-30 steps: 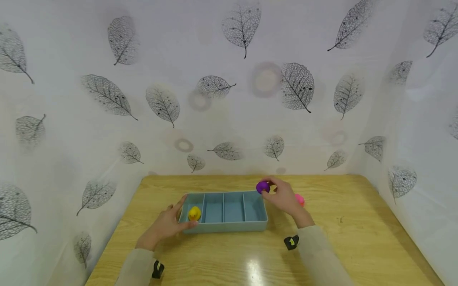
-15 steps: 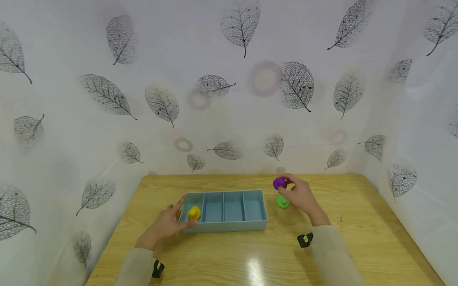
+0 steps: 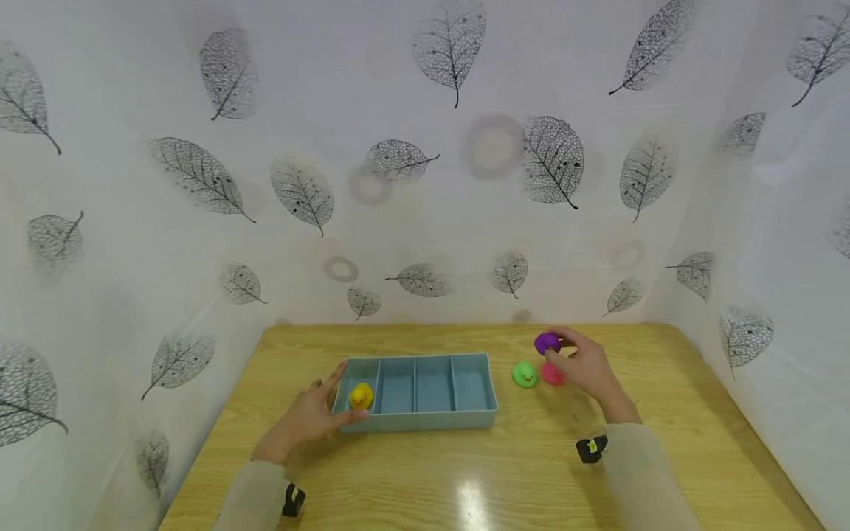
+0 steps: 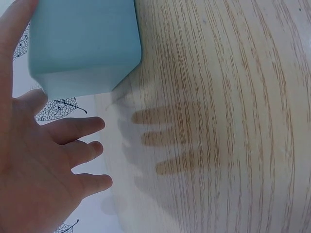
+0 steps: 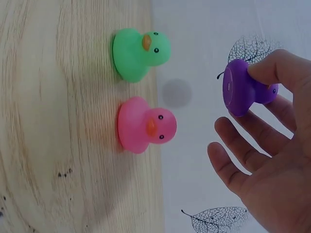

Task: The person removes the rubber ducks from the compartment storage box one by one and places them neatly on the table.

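Observation:
My right hand [image 3: 584, 363] pinches a purple rubber duck [image 5: 243, 90] between thumb and fingers, held up off the table. Below it, a green rubber duck [image 5: 133, 53] and a pink rubber duck [image 5: 141, 124] stand side by side on the wood; in the head view the hand partly covers the pink one. My left hand [image 3: 312, 417] grips the left end of a blue-grey divided tray [image 3: 425, 421], thumb on the front rim and a finger at the back corner. A yellow rubber duck [image 3: 361, 397] sits in the tray's leftmost compartment.
The wooden table [image 3: 398, 479] ends at the back against a pale leaf-print sheet [image 3: 425, 221], which also runs up both sides. Dividers split the tray into several compartments. A black strap piece [image 3: 591, 448] is worn at the right wrist.
My right hand has moved right with the purple duck, from over the tray's right end to above the pink duck. The green duck has come into view. The left hand stays on the tray.

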`<act>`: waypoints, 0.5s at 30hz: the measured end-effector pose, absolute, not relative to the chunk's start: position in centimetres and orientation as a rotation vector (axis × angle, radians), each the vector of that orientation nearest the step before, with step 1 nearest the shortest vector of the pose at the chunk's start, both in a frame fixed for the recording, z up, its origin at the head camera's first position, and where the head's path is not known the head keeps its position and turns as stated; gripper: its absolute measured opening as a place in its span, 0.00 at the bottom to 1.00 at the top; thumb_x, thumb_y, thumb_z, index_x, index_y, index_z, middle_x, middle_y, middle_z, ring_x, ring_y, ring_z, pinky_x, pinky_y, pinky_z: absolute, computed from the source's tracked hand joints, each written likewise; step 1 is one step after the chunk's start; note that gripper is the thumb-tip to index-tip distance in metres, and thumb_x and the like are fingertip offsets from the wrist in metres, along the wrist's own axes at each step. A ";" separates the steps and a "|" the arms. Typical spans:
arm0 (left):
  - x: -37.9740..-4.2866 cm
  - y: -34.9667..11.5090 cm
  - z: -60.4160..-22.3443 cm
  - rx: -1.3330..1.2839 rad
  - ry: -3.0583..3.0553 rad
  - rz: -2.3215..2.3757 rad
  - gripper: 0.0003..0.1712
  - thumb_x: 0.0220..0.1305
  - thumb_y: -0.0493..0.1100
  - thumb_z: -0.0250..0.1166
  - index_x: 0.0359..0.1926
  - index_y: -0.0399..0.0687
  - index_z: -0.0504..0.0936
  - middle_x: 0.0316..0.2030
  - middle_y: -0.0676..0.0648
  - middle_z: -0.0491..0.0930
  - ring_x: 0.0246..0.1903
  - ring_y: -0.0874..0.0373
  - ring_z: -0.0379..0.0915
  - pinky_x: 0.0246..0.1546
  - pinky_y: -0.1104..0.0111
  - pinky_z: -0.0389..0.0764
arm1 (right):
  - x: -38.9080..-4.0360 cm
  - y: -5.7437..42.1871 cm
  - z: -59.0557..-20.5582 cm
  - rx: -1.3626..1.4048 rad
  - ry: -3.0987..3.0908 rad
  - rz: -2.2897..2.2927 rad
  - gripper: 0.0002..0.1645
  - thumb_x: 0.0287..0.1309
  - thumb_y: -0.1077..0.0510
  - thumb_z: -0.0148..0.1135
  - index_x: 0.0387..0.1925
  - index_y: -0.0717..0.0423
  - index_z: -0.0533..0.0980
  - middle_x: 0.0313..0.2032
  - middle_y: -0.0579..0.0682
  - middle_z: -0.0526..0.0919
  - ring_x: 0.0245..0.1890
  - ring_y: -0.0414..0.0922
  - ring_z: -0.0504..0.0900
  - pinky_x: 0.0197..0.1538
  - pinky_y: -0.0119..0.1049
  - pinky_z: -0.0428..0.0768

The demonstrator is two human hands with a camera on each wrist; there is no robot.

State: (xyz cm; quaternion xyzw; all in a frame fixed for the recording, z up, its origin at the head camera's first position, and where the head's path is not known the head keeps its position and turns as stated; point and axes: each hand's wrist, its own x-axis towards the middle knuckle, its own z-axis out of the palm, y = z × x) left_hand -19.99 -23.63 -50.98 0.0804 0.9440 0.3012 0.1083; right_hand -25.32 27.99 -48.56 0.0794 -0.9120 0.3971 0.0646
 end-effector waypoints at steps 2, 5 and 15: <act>-19.9 -23.6 -50.9 0.243 2.788 0.882 0.67 0.61 0.70 0.73 0.87 0.58 0.42 0.71 0.10 0.53 0.35 0.38 0.91 0.66 0.27 0.69 | -25.3 28.3 -48.6 0.238 -2.742 1.194 0.27 0.69 0.56 0.66 0.66 0.59 0.77 0.57 0.64 0.85 0.55 0.58 0.82 0.45 0.34 0.80; -19.8 -23.5 -50.8 0.244 2.793 0.871 0.67 0.61 0.70 0.73 0.87 0.59 0.42 0.72 0.10 0.53 0.39 0.33 0.90 0.64 0.28 0.72 | -25.2 28.7 -48.6 0.237 -2.730 1.192 0.26 0.69 0.56 0.66 0.66 0.59 0.77 0.56 0.65 0.86 0.54 0.58 0.83 0.44 0.32 0.80; -19.5 -23.5 -50.5 0.269 2.806 0.845 0.66 0.62 0.70 0.73 0.86 0.57 0.43 0.69 0.14 0.64 0.70 0.13 0.57 0.60 0.29 0.75 | -25.3 30.5 -49.2 0.214 -2.733 1.163 0.26 0.70 0.58 0.66 0.66 0.61 0.77 0.57 0.67 0.85 0.54 0.61 0.83 0.46 0.38 0.83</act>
